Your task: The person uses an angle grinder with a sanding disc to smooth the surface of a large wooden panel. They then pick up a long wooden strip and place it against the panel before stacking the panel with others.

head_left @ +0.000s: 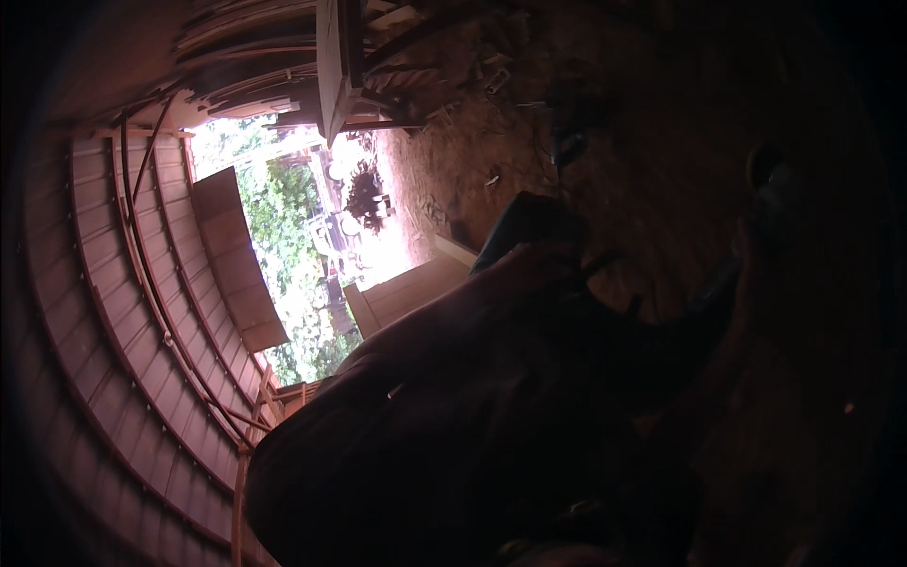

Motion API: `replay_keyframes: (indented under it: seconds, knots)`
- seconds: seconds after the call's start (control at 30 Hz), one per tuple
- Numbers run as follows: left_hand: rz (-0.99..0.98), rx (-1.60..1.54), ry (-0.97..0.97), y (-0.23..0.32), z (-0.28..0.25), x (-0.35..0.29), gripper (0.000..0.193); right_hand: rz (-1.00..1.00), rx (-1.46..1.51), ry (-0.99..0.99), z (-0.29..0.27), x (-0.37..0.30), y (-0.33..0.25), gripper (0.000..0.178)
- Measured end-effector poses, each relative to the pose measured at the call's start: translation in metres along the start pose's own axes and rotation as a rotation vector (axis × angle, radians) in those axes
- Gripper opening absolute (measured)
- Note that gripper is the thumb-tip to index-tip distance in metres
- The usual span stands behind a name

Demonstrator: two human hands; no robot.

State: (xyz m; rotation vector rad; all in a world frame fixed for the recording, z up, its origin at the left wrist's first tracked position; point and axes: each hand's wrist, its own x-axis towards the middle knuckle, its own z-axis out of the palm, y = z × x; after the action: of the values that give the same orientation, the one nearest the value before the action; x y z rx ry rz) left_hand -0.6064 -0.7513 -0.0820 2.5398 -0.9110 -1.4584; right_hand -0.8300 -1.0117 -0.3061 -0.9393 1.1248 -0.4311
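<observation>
The picture is very dark and the scene appears tilted sideways. My left forearm runs up through the middle, and my left hand [548,253] lies at a dark cloth-covered shape [529,219], perhaps a knee. Shadow swallows its fingers. Farther right, what seems to be my right hand [746,250] is by a greyish tool-like object [777,189] with a yellowish round edge. Whether the fingers close round that object cannot be made out. Dark clothing fills the lower middle.
Brown ground [453,180] carries scattered scraps, with a dark blue object [569,149] lying on it. Pale wooden boards [411,291] stand beside my left arm. A thick post [338,66] and stacked planks [250,42] are at the top. Ribbed metal roofing [104,283] spans the left.
</observation>
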Motion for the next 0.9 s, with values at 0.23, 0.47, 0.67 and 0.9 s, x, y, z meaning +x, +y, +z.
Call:
replay_keyframes:
  seconds: [0.23,0.47,0.67,0.9]
  knots:
    - [-0.043,-0.027,-0.015,0.015,0.008,0.009,0.046,0.034,-0.133,0.016,-0.001,-0.010,-0.023,0.089]
    - [0.076,-0.198,-0.024,-0.014,0.008,0.004,0.045,-0.012,-0.223,0.168,0.006,-0.015,-0.013,0.089]
    - [0.057,-0.341,-0.028,-0.056,-0.011,-0.025,0.044,0.206,0.217,0.031,0.024,-0.078,-0.083,0.089]
    - [-0.015,-0.831,0.219,-0.146,-0.095,-0.063,0.043,0.124,0.034,0.058,0.060,-0.130,-0.200,0.077]
